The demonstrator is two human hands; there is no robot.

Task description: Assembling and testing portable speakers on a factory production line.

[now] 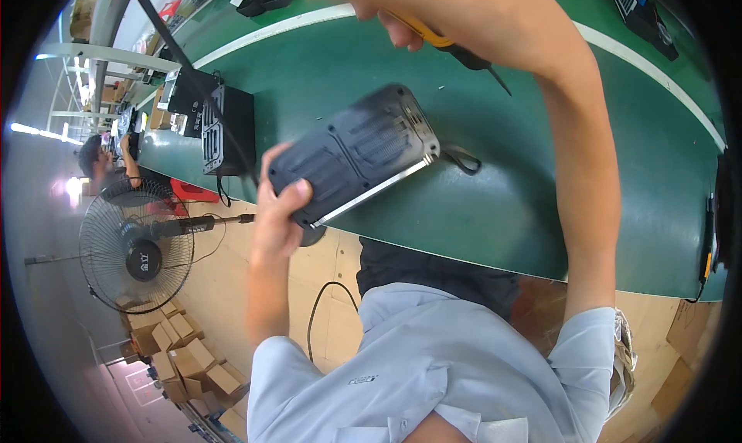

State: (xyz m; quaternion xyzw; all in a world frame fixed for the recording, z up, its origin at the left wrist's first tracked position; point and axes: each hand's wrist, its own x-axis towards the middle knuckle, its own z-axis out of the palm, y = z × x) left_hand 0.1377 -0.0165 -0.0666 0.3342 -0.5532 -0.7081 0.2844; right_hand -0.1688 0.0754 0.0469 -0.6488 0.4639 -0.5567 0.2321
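Observation:
My left hand [278, 203] grips one end of a black box-shaped device [352, 153], thumb on its ribbed face and fingers behind. The device tilts above the green table, with recessed holes near its corners and a silver strip along its lower edge. A dark strap loop [465, 161] sticks out at its right end. At the upper edge of the picture, my right hand [379, 6] is closed round a yellow-and-black screwdriver [444, 39]. It is blurred and partly cut off. The screwdriver's thin bit points down to the right, apart from the device.
Another black device [232, 130] stands on the green table [495, 211] at left, behind a dark slanting pole. Further devices [640, 18] lie beyond the white strip. A fan [139, 246] stands left, near cartons [193, 358]. A co-worker [97, 157] sits far left.

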